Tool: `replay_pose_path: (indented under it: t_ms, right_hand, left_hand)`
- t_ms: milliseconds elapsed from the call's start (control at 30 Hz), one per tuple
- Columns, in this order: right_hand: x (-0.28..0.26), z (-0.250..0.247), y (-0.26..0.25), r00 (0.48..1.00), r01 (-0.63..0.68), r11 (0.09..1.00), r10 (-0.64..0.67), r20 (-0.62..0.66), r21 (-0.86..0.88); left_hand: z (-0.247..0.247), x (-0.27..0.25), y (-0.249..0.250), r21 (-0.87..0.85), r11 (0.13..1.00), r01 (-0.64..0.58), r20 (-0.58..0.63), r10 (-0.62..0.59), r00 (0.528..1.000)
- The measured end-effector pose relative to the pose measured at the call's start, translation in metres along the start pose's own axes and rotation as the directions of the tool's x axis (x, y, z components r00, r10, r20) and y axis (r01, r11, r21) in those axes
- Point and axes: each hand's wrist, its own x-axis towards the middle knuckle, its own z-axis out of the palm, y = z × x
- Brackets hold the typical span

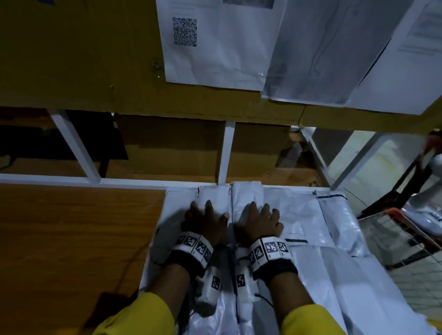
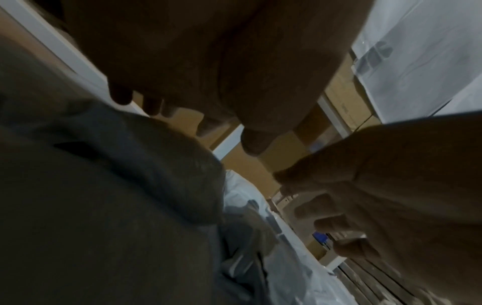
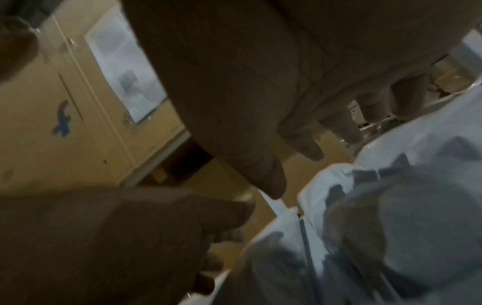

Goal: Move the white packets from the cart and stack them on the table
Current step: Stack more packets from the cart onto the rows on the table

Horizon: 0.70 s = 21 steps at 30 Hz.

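1. Left hand (image 1: 205, 221) and right hand (image 1: 259, 224), fingers spread flat, press the white packets (image 1: 310, 249) at lower centre, gripping nothing.
2. Wooden table (image 1: 60, 236) lower left; orange-rimmed cart (image 1: 399, 225) at right edge.
3. Cardboard boxes (image 1: 170, 145) behind white frame (image 1: 227, 152).

White packets (image 1: 301, 221) on wooden table (image 1: 67, 236)

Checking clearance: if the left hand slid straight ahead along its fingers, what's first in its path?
Probably the white rail at the table's far edge, just past the packet that the left hand rests on; depth is unclear.
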Motion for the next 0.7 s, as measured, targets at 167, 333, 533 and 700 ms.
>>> replay_pose_path:
  t_ms: [167,333,533,700]
  right_hand:
    - [-0.027,-0.04,0.013,0.998,0.043,0.994,-0.037,-0.057,0.104]
    - [-0.059,-0.069,0.037,0.98,0.128,0.971,-0.093,-0.177,0.201]
    - [-0.103,-0.089,0.096,0.944,0.223,0.92,-0.122,-0.306,0.321]
    - [-0.144,-0.101,0.176,0.922,0.235,0.902,-0.088,-0.378,0.363]
  left_hand:
    - [-0.023,-0.023,-0.002,-0.102,0.995,0.015,-0.198,-0.035,0.98]
    - [-0.045,-0.058,0.01,-0.205,0.978,-0.039,-0.299,-0.025,0.954]
    - [-0.052,-0.131,0.051,-0.253,0.95,-0.183,-0.457,0.05,0.888]
    - [-0.026,-0.196,0.099,-0.314,0.872,-0.377,-0.518,0.176,0.837]
